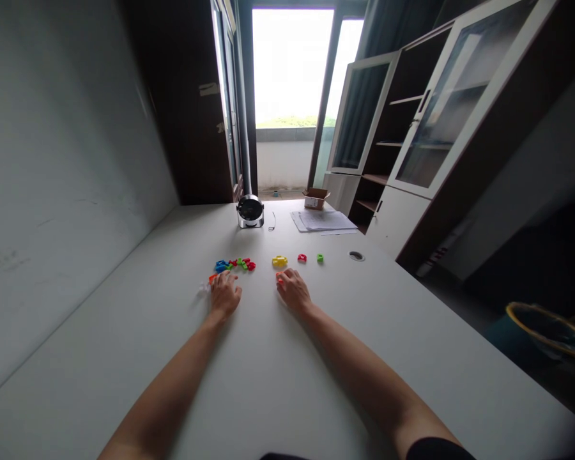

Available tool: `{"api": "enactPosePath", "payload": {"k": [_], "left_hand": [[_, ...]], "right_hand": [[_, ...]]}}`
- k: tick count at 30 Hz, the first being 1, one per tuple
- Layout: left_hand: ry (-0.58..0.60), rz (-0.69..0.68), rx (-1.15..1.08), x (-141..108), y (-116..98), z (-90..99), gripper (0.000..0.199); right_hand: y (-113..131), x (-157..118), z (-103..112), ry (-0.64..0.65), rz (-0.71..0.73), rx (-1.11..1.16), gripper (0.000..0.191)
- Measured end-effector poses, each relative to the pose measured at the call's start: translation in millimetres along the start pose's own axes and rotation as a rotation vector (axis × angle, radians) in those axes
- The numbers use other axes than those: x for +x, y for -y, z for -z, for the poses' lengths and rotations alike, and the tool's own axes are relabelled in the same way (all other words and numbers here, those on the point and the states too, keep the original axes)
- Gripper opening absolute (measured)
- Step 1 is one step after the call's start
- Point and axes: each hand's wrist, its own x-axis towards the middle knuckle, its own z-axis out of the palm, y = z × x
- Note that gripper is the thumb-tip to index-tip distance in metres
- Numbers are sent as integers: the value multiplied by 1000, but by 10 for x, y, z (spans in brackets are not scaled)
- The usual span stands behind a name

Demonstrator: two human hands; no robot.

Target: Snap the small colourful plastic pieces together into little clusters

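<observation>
My left hand rests at the near edge of a loose pile of small coloured pieces, fingers apart, close to an orange piece. Blue pieces, red ones and green ones lie just beyond it, with whitish clear pieces to its left. My right hand has its fingers closed on an orange piece at the tabletop. Beyond that hand are yellow pieces, a red piece and a green piece, set apart in a row.
On the white table stands a round black and silver device, beside a thin dark cord. Papers and an open cardboard box sit at the back right. A cable hole is near the right edge.
</observation>
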Motion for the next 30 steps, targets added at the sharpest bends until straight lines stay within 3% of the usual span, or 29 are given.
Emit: {"api": "enactPosePath", "payload": {"k": [4,11,17,24,30], "left_hand": [[78,-23,-69,7,30,-28,26],[178,-218,-182,10,-25,21,24],[65,-127,-41,-65,-105,43,24],[60,-95,135,-114,-120,28,25],[94,-206,54,-84,-84,-13,23]], "right_hand": [[8,-9,11,1,8,9,17],[-4,-17,5,-12,46,24,13],[-32,-13,-33,-50,71,64,13],[-19,-15,-45,-79,125,106,13],[-18,-14,-52,-95,155,127,11]]}}
